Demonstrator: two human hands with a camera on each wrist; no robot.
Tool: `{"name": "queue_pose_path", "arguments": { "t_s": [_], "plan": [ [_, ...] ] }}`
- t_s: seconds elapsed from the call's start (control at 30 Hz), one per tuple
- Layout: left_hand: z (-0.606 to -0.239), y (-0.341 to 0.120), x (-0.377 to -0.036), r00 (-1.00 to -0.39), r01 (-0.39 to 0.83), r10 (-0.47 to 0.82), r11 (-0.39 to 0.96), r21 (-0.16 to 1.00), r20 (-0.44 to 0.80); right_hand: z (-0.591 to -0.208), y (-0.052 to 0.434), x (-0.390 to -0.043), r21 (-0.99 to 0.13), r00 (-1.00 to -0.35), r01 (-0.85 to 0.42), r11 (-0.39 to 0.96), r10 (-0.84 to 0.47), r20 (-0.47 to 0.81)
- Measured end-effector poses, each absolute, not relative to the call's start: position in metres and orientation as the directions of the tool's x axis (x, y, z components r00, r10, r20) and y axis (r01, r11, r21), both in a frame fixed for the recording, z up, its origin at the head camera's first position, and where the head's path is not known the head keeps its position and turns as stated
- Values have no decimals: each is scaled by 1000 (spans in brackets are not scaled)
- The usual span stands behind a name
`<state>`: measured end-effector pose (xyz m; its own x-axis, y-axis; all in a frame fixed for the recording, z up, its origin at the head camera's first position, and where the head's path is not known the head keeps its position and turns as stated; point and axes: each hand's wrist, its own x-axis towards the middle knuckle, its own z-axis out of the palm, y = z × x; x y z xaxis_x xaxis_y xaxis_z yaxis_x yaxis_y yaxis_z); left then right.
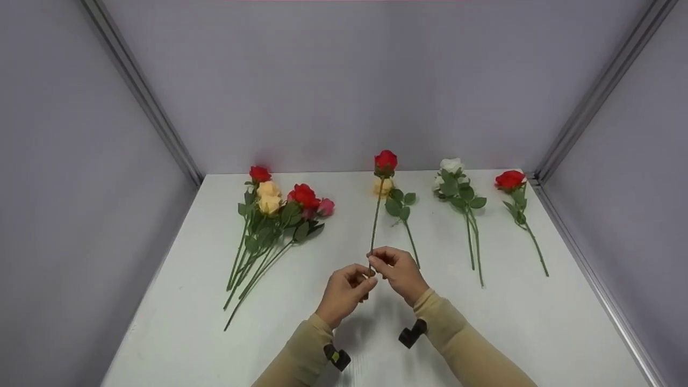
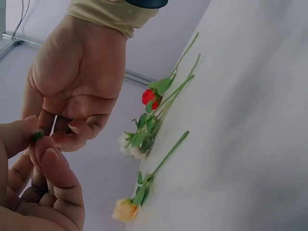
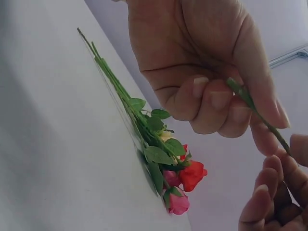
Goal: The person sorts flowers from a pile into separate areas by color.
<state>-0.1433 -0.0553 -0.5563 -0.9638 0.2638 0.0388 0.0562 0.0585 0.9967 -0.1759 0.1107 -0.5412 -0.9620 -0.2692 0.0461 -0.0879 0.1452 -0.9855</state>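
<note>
A single red rose stands upright over the middle of the white table, its thin green stem running down to my hands. My left hand pinches the lower end of the stem. My right hand pinches it just above, fingers curled round it. In the right wrist view the stem lies between the thumb and fingers of the left hand. In the left wrist view a green bit of stem shows between the near fingertips.
A bunch of red, yellow and pink roses lies at the left. A yellow rose, white roses and a red rose lie apart at the right. Grey walls close in three sides.
</note>
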Motion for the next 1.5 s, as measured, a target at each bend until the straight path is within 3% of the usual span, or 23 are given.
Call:
{"name": "queue_pose_path", "arguments": {
  "t_s": [0.27, 0.5, 0.83, 1.13, 1.5],
  "plan": [
    [-579, -54, -152, -959, 114, 279, 217, 969, 50, -536, 125, -178, -985, -979, -54, 164, -204, 19],
    [-587, -99, -157, -957, 129, 289, 294, 947, 41, -556, 188, -196, -976, -991, 37, 214, -119, -63],
    [-575, -200, -163, -995, 98, 30, 582, 807, 99, -559, 298, -210, -923, -999, 19, 385, 53, 1],
    [-583, -273, -171, -987, -72, -144, 784, 616, 67, -565, 389, -208, -832, -958, 107, 545, 280, 60],
    [-614, -318, -179, -968, -220, -249, 803, 554, -24, -587, 459, -206, -669, -910, 293, 683, 414, 24]
  ]
}}
